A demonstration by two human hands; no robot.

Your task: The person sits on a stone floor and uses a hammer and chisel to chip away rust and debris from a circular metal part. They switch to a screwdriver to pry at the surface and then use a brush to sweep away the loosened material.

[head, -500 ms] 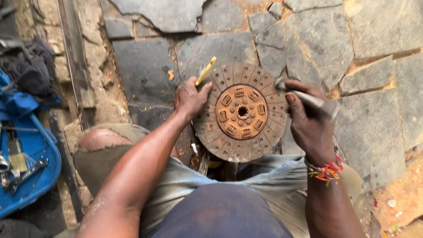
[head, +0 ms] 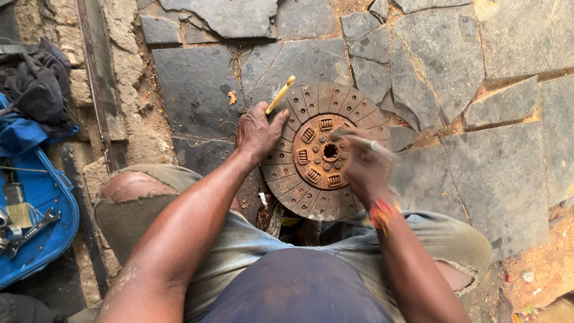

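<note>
Since half a second ago, the right hand [head: 365,164] has swung in from the disc's right rim to lie across the hub, blurred by its own speed; the left hand [head: 258,130] has kept its place on the upper-left edge.

Head view: a rusty clutch disc [head: 311,179] lies flat on the stone paving [head: 502,173], just ahead of the seated person's knees. The left hand is closed on the disc's rim and also pinches a yellow-handled tool [head: 280,94] that sticks up and away. The right hand is closed around a slim metal tool [head: 368,143], held over the central splined hole; what kind of tool it is cannot be told through the blur.

The disc looks like stiff steel with a friction facing, heavy for its size and unbending. Its rust and grooved facing should give a rough, non-slip grip. The outer rim seems the best hold, with the palm pressing down to steady it. The hub springs offer poorer purchase.

Far left, a blue tray [head: 51,197] holds a spanner [head: 30,230] and a brush [head: 17,203], beside dark cloth [head: 36,84].
</note>
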